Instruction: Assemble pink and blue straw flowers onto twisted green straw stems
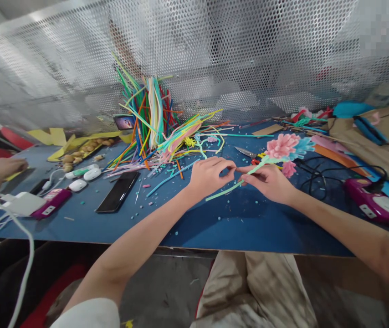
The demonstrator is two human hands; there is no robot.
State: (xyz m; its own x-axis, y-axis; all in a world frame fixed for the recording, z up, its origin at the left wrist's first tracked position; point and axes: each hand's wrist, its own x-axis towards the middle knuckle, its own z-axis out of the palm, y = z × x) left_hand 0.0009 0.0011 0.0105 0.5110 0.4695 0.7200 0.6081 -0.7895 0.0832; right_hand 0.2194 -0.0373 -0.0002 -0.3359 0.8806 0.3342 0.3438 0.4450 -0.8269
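Note:
My right hand (271, 183) is closed on a pipe-cleaner flower (281, 146) with pink and blue blooms. Its light green stem (220, 195) slants down to the left past my fingers, above the table. My left hand (211, 176) is pinched, thumb against forefinger, its tips close to those of my right hand; whatever it pinches is too small to make out. Just behind my right hand lie scissors (245, 152) with red and yellow handles. Smaller pipe-cleaner flowers, one being a yellow flower (190, 142), rest beyond my left hand.
Colourful pipe cleaners (153, 114) stand bundled against a perforated metal screen (249, 59). A phone (118, 191) lies left on the blue table (194, 223), among scattered clippings. Purple power strips (374, 200) and cables flank both sides. Another person's hand (8, 167) is at far left.

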